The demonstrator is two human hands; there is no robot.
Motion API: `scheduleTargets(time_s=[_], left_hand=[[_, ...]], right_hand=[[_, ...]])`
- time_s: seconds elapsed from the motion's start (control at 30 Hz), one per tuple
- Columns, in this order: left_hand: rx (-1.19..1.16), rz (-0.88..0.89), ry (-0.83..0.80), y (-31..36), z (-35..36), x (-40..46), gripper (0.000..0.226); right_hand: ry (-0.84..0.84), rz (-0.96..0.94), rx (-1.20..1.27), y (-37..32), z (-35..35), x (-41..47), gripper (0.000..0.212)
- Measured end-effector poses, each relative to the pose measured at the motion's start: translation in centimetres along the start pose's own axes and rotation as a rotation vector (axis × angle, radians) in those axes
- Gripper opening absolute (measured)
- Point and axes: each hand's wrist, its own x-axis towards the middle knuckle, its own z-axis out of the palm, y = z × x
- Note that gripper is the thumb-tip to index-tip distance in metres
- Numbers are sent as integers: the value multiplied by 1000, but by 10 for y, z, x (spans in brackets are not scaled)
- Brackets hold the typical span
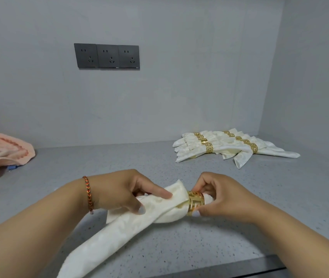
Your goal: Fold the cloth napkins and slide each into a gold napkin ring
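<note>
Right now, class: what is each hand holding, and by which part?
Left hand grips the folded cream cloth napkin near its gathered end. Right hand pinches the gold fretwork napkin ring by its rim.

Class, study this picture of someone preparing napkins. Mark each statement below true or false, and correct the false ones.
1. The right hand holds a gold ring that is around the cream napkin. True.
2. The left hand rests flat on the counter, away from the napkin. False: it grips the napkin.
3. Finished ringed napkins lie at the far right of the counter. True.
4. A blue towel lies at the left. False: the towel is peach-pink.
5. The left wrist wears a braided bracelet. True.
</note>
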Motion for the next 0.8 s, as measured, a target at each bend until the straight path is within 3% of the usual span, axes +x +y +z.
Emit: scheduleTargets(time_s=[0.07, 0.17, 0.3, 0.47, 0.7, 0.8], left_hand=[[-69, 27, 45, -4, 1, -3, 60], [-82, 88, 126, -9, 3, 0, 58], [-122, 147, 167, -8, 7, 2, 62], [-97, 176, 76, -4, 13, 1, 65], [-68, 155, 54, -10, 16, 4, 67], [-16, 144, 5, -9, 19, 6, 69]], right_hand=[[-24, 17, 27, 3, 0, -1, 39], [-77, 59, 104, 4, 4, 0, 40], [-47, 122, 243, 5, 11, 3, 55], [56, 57, 222, 3, 9, 1, 49], [117, 72, 293, 11, 12, -6, 34], [104, 52, 216, 8, 12, -8, 32]])
